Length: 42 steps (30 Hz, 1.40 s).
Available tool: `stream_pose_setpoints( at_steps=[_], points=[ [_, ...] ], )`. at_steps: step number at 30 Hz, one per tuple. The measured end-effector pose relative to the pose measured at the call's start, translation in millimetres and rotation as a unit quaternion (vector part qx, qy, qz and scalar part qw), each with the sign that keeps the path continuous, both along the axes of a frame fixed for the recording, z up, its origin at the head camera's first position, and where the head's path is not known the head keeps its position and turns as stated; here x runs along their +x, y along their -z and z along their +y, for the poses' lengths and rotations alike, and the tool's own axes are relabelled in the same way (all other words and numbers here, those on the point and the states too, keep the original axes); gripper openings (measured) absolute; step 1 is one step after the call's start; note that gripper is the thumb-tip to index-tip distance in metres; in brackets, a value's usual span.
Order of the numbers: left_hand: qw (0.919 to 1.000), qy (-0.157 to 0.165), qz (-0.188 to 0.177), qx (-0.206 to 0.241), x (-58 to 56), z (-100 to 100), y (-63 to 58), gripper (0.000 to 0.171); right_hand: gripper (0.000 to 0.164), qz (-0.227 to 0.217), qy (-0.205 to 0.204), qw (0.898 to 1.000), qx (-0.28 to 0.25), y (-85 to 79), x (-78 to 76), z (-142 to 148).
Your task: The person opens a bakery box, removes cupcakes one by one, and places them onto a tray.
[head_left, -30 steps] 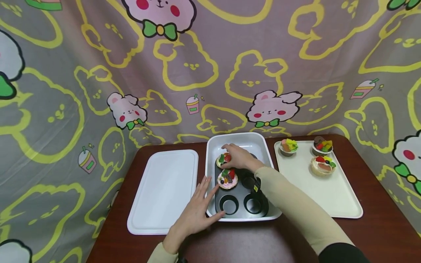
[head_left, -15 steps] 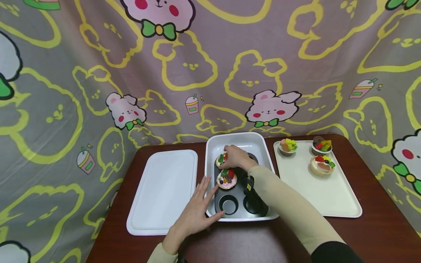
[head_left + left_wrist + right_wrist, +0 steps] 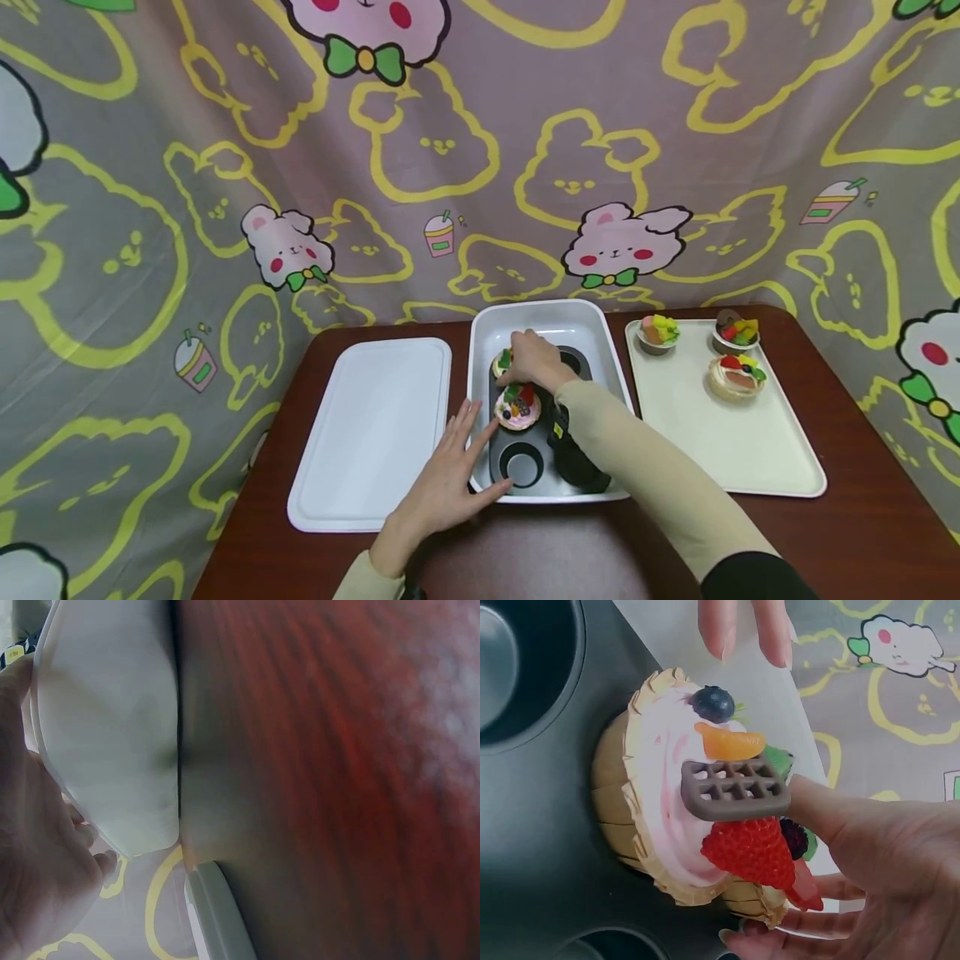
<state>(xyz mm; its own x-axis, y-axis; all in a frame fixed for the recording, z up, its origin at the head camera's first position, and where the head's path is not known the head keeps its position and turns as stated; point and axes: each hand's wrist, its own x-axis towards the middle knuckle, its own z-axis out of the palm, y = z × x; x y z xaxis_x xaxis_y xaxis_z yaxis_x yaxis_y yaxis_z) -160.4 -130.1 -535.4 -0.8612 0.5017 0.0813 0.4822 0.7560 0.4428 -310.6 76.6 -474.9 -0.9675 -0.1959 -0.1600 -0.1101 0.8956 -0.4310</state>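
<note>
My right hand (image 3: 536, 360) grips a fruit tart (image 3: 502, 364) at the far left cup of a dark muffin pan (image 3: 534, 439); the fingers cover most of that tart. In front of it sits another fruit tart (image 3: 679, 772) with pink cream, a strawberry, a waffle piece, orange and a blueberry. In the right wrist view, this nearer tart hides much of the held one. The pan lies inside a deep white basin (image 3: 612, 367). My left hand (image 3: 446, 479), fingers spread and fairly straight, rests against the basin's near left side.
A white tray (image 3: 371, 433) lies to the left of the basin. To the right, a cream tray (image 3: 742, 450) bears three fruit-topped cups and tarts, including a tart (image 3: 735, 377) in front. A patterned cloth (image 3: 480, 150) hangs behind the brown table (image 3: 540, 550).
My right hand and forearm have shifted slightly left, covering more of the far tart and uncovering the back right cup. The left hand holds its place.
</note>
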Motion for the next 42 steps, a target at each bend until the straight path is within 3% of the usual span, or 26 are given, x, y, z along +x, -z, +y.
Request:
stream_pose_setpoints(
  at_steps=[7, 10, 14, 16, 19, 20, 22, 24, 28, 35, 38, 42],
  points=[
    [1.0000, 0.000, 0.001, -0.002, 1.1, 1.7, -1.2, 0.094, 0.063, 0.030, -0.008, 1.000, 0.005, 11.1, -3.4, -3.4],
    [1.0000, -0.002, -0.001, 0.001, 1.5, 2.7, -0.8, 0.094, 0.065, 0.046, -0.003, 0.999, 0.004, 35.0, -16.5, -1.5],
    [1.0000, -0.004, -0.002, 0.001, 1.8, 2.9, -1.1, 0.094, 0.062, 0.079, -0.001, 0.997, -0.010, 51.3, -25.6, 2.9],
    [1.0000, -0.005, -0.004, -0.002, 1.8, 2.5, -1.4, 0.094, 0.061, 0.101, -0.007, 0.995, -0.025, 48.6, -21.3, 4.5],
    [0.9999, -0.009, -0.007, -0.005, 1.4, 2.1, -1.8, 0.093, 0.064, 0.129, -0.009, 0.990, -0.053, 33.4, -9.4, 3.4],
    [0.9999, -0.009, -0.008, -0.005, 1.2, 2.0, -2.0, 0.093, 0.066, 0.127, -0.006, 0.990, -0.064, 20.1, -1.1, 2.1],
    [0.9999, -0.009, -0.010, -0.003, 1.0, 2.1, -2.5, 0.094, 0.070, 0.135, -0.008, 0.987, -0.082, 13.5, 3.2, 0.4],
    [0.9999, -0.007, -0.010, 0.000, 0.8, 2.2, -2.5, 0.093, 0.073, 0.122, -0.010, 0.988, -0.098, 1.3, 8.6, -1.4],
    [1.0000, -0.003, -0.007, -0.002, 1.0, 2.0, -2.5, 0.093, 0.072, 0.105, -0.030, 0.985, -0.135, 1.0, 7.5, 1.2],
    [0.9999, -0.004, -0.009, -0.006, 1.3, 1.4, -4.2, 0.094, 0.080, 0.138, -0.057, 0.970, -0.190, 75.2, -43.2, 19.5],
    [0.9999, -0.005, -0.011, -0.006, 1.3, 1.5, -4.3, 0.094, 0.079, 0.113, -0.050, 0.964, -0.234, 51.4, -26.2, 22.9],
    [0.9999, -0.006, -0.013, -0.005, 1.1, 1.6, -4.2, 0.094, 0.081, 0.048, -0.002, 0.959, -0.280, 7.3, 4.4, 22.9]
  ],
)
